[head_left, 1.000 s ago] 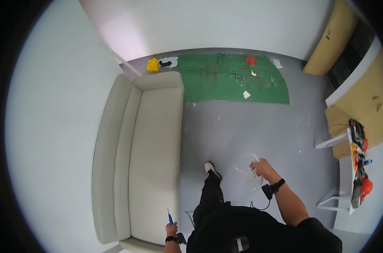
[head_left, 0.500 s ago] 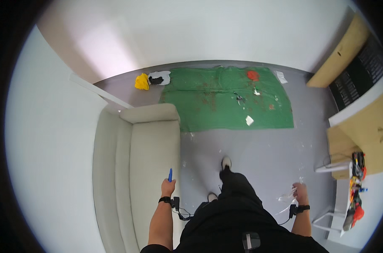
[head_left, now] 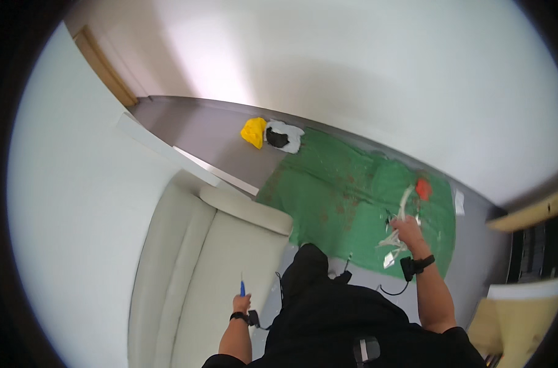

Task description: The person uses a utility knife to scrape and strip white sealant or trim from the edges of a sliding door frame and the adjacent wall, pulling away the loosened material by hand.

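Note:
In my left hand, low beside the sofa, is a slim blue-handled tool with a thin, pale tip pointing away from me. Its exact kind is too small to tell. My right hand is closed around a bundle of clear plastic strips. They trail above and below the fist, over the right part of a green sheet on the floor. Dark scraps and a white piece show near that hand.
A red crumpled thing and brown crumbs lie on the sheet. Beyond its far left corner are a yellow bag and a pale bag with something black on it. A wooden-edged dark rack stands at right.
My view has turned and I have stepped closer to the green sheet. My right hand, with the plastic strips, has come forward over it. The blue-handled tool is still in my left hand.

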`<state>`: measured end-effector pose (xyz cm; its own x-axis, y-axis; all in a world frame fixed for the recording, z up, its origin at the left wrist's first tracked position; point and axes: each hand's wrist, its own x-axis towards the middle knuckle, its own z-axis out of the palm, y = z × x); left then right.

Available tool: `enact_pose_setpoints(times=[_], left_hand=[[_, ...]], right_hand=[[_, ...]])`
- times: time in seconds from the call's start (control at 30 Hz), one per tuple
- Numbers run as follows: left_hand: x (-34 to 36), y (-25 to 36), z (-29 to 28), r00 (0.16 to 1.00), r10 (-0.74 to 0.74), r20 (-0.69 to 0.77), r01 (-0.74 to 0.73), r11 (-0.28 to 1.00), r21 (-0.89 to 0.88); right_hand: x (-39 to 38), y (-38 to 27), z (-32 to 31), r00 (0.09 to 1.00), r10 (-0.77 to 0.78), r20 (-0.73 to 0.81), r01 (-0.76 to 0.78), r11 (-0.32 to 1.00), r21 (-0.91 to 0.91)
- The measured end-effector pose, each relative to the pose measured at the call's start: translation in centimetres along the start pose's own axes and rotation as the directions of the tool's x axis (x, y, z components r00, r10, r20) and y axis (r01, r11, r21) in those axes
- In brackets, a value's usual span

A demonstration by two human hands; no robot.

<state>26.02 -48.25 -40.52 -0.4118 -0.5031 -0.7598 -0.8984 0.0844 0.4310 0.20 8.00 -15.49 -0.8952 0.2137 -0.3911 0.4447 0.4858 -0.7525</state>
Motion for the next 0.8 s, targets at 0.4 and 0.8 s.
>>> enact_pose_setpoints(times=[0.4, 0.8], left_hand=[[19.5, 18.8, -0.3, 0.978, -0.099, -0.182, 0.104, 0.994, 0.023], [29.2, 49.6, -6.5, 0.971, 0.083, -0.223, -0.041, 0.982, 0.185]], right_hand=[[32.7, -25.3, 8.8, 0.967, -0.124, 0.222, 0.191, 0.931, -0.311], [65.3, -39.8, 26.6, 0.925, -0.14, 0.352, 0.25, 0.925, -0.288]])
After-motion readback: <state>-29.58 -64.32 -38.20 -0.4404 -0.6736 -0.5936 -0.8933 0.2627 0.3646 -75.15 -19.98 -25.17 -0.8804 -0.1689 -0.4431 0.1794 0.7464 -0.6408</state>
